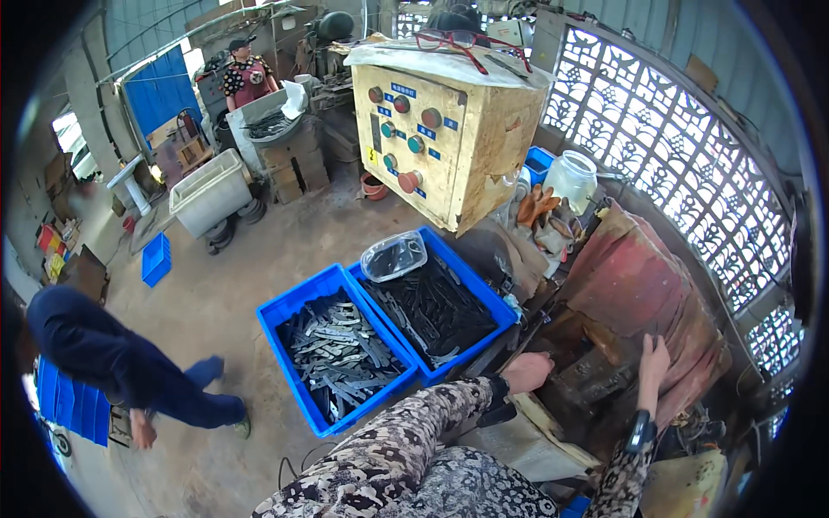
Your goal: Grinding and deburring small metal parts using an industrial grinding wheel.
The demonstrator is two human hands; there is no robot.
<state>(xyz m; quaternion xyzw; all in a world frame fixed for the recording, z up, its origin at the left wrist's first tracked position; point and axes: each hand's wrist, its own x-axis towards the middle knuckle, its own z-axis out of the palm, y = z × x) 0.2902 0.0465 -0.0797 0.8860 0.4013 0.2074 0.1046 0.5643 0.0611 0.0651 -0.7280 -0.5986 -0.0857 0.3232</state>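
Observation:
My left hand (pixel 527 372) rests knuckles-up on the dark metal bed of a machine (pixel 587 380), its fingers curled under; whether it grips anything is hidden. My right hand (pixel 653 361) lies flat with fingers apart against a rust-red cloth cover (pixel 639 285) on the machine, holding nothing. Both forearms wear patterned sleeves and dark wristbands. Left of my left hand stand two blue crates: one (pixel 294 302) filled with grey flat metal strips, the other (pixel 471 285) with darker strips and a clear plastic tub (pixel 394 255) on its rim.
A yellow control box (pixel 445 142) with round buttons stands behind the crates, red glasses on top. A person in dark blue (pixel 121 363) bends at the left; another person (pixel 246 78) stands far back. A white tub (pixel 207 194) and small blue crate (pixel 156 259) sit on the concrete floor.

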